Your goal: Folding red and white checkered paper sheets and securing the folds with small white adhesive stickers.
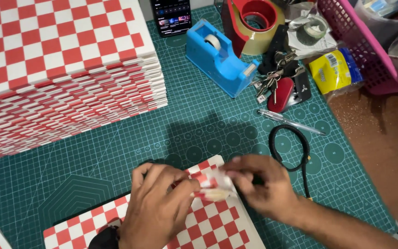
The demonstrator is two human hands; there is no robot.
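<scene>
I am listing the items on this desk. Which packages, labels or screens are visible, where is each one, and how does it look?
Phone screen: top centre, beside the checkered stack; dark, lit with small pictures.
Yellow packet: right side, next to the pink basket; soft, yellow and blue, with a white barcode label.
Clear wrapper: top right; crumpled, holding a tape roll.
</scene>
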